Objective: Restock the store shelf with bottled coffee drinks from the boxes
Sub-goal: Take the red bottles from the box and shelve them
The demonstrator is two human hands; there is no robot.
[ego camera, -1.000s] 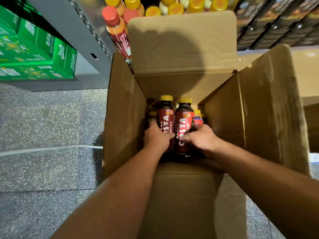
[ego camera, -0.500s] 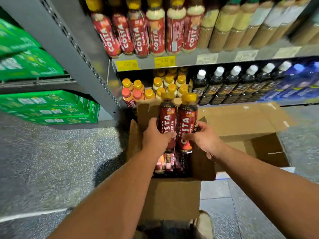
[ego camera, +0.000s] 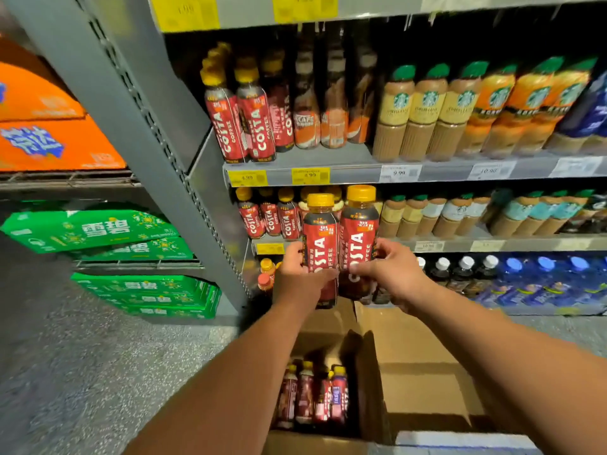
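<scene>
The open box point(ego camera: 423, 382), nearest, holds further bottles point(ego camera: 312, 397) upright at its left. Above it, raised higher than half a second ago, left hand point(ego camera: 297, 277) fingers grasp the left bottle point(ego camera: 320, 231) and right hand point(ego camera: 391, 274) fingers grasp the right bottle point(ego camera: 359, 221). Both bottles are upright and touching, in front of the shelf point(ego camera: 525, 245) and its Costa row point(ego camera: 269, 220).

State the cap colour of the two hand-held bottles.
Yellow caps on both bottles; head view shows it best.

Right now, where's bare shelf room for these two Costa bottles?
Best gap: the narrow bare front strip of the upper shelf, between the upper Costa row and the Starbucks bottles, ahead of the set-back orange-labelled bottles. The lower Costa row looks full; behind the held bottles is hidden.
</scene>
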